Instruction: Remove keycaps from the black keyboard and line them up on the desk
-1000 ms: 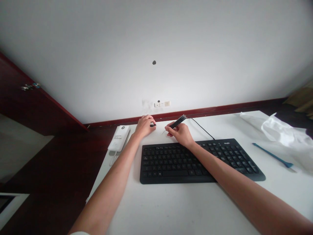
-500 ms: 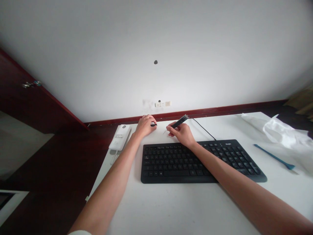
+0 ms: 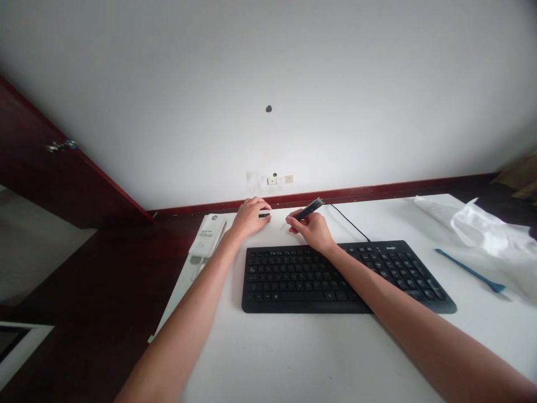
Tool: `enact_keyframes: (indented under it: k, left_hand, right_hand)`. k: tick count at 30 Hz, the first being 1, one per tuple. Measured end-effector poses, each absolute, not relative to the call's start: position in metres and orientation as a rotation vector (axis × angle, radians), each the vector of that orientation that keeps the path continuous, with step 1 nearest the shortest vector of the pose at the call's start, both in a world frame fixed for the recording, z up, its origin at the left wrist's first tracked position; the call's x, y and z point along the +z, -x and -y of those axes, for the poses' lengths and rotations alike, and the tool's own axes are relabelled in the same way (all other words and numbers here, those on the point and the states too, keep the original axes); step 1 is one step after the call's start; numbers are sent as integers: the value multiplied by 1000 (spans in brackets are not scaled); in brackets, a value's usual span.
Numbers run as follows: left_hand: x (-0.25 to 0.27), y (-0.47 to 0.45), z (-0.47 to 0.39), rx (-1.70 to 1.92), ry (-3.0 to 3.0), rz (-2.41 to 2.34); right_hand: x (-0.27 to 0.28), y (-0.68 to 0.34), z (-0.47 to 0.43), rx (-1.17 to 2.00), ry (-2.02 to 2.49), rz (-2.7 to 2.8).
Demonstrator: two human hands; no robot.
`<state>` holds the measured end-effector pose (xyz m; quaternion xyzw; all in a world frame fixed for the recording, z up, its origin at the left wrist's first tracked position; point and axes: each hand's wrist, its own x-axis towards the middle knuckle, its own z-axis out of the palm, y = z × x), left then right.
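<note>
My left hand (image 3: 250, 217) rests near the far edge of the white table, fingers curled, pinching a small black piece (image 3: 264, 215) too small to identify. To its right, my right hand (image 3: 308, 226) is closed in a pen-like grip around a thick dark stick-shaped tool (image 3: 309, 209). A thin pale tip (image 3: 282, 226) points from it toward the left hand, with a gap between the tip and the black piece. Below both hands lies a black keyboard (image 3: 302, 274); my right forearm crosses over it. A black cable (image 3: 350, 221) leaves the keyboard's far side and passes behind the right hand.
A white power bank-like box (image 3: 208, 235) with a short white cable lies left of my left forearm. On the right are a blue brush-like stick (image 3: 470, 270) and a crumpled translucent white bag (image 3: 482, 224). Beyond the white table (image 3: 268, 358) stands a wall with sockets (image 3: 289, 179).
The camera view has shifted slightly. My left fingers have changed a little around the black piece, while the right hand keeps nearly the same place and grip.
</note>
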<state>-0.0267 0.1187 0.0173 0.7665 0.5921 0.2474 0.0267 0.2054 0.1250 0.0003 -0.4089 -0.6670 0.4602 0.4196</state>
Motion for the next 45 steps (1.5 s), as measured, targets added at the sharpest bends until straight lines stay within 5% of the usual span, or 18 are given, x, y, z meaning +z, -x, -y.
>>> enact_keyframes:
  k: [12,26,45]
  left_hand:
    - [8,8,-5,1134,-2077,-1532]
    - [-6,5,-6,1139,-1989,-1475]
    - [-9,4,-5,1161,-1983,-1483]
  right_hand:
    - [-9,-205,-129,1103,937,1694]
    - [53,-209,-104,1248,696,2172]
    - [54,-208,-92,1178,674,2419]
